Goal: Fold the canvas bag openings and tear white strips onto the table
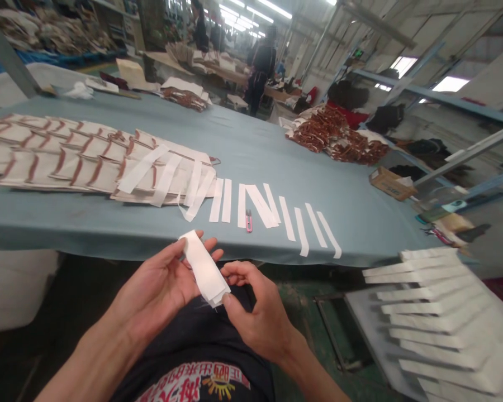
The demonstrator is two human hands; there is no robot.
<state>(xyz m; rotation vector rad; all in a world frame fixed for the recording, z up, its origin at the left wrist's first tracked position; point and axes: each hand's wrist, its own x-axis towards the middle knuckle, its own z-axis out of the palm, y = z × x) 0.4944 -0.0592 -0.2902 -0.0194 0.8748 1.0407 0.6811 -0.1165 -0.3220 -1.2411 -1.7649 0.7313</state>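
Note:
A small stack of white fabric strips (pixel 206 271) is held between my two hands, just in front of the table edge. My left hand (pixel 163 279) supports it from below, its thumb on the upper end and its fingertips showing past the far side. At the lower end, my right hand (pixel 255 307) pinches the corner with thumb and curled fingers. Beyond them on the table lie more white strips (pixel 287 218) in a loose row, some over the cream fabric pieces (pixel 96 156). A pair of pink thread snips (pixel 248 221) rests among the strips.
The blue-green table (pixel 251 151) bears a pile of brown-and-cream pieces (pixel 335 134) at the far right and a cardboard box (pixel 392 183) near the right edge. Stacked cream panels (pixel 444 312) stand at my right. A person (pixel 260 67) stands beyond the table.

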